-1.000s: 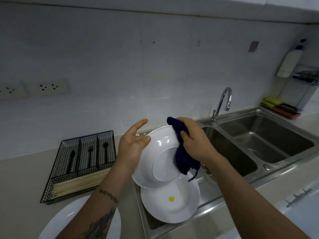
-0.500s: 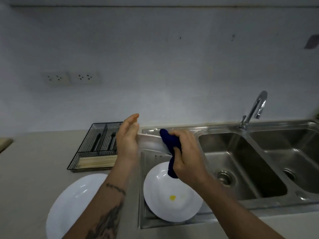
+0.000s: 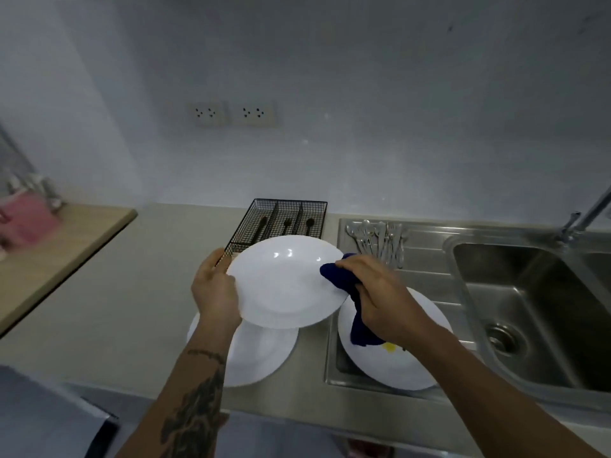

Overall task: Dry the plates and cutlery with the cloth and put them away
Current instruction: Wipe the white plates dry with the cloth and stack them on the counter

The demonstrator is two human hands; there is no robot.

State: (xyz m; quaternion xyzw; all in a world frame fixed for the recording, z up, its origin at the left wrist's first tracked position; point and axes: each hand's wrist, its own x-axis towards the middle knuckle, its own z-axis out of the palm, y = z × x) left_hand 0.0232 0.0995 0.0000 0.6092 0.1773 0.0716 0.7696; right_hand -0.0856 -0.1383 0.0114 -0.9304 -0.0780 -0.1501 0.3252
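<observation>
Your left hand (image 3: 216,294) grips the plate (image 3: 286,280) rim, held above the worktop (image 3: 132,292) front edge; right hand (image 3: 380,292) fingers clench the cloth (image 3: 340,276) on its other rim. Wet rim could slip, dropping onto the plate below (image 3: 261,355).

A pale grey wall (image 3: 330,61) carries two sockets (image 3: 233,113) at 12 o'clock. Beige table (image 3: 132,292) below; wooden shelf (image 3: 49,256) at 9 o'clock; steel sink (image 3: 529,312) at 3 o'clock.
</observation>
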